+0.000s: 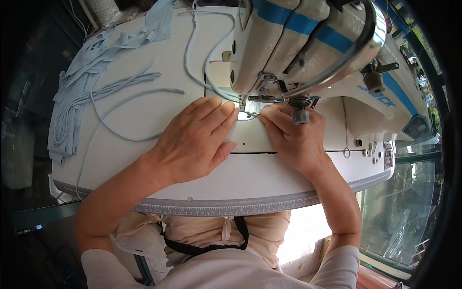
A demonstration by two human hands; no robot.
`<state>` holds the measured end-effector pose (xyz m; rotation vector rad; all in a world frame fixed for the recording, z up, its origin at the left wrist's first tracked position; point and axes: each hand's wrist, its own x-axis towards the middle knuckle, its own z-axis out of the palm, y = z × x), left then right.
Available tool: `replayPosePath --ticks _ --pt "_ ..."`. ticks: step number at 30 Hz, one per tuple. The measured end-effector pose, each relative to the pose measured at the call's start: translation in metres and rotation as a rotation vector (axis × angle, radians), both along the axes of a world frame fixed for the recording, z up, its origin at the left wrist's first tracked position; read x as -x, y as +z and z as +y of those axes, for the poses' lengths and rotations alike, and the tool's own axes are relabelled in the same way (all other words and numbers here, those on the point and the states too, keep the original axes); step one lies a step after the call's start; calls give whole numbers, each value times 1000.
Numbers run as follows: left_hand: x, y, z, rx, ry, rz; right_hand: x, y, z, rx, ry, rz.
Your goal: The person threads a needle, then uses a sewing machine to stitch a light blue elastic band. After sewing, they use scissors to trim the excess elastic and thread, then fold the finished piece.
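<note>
At the sewing machine's presser foot (242, 102), a narrow light-blue fabric strip (222, 92) runs over the lit needle plate. My left hand (199, 130) lies just left of the foot, its fingers side by side and bent down beside the strip, the thumb held apart. Whether its fingertips press on the strip is hidden. Close on the right of the foot, my right hand (296, 135) pinches the strip's thin near end between thumb and forefinger. The rest of its fingers are curled beneath the machine head (288, 43).
Light-blue fabric pieces (72, 101) and several narrow cords (125, 94) lie at the left of the white table (192, 190). A grey measuring strip (231, 207) lines the near edge. Small bobbins (370, 151) sit at the right, and a thread cone (103, 12) stands far left.
</note>
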<state>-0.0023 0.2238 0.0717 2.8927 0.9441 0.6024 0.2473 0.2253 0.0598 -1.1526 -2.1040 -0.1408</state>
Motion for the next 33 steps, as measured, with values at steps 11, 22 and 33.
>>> replayPosePath --ticks 11,22,33 --pt "-1 4 1 -35 45 54 1 -4 3 10 -55 -31" --pt "0 1 2 1 50 56 3 -3 2 -5 -68 -45" --pt "0 2 4 16 23 49 3 -1 -4 45 -110 -116"
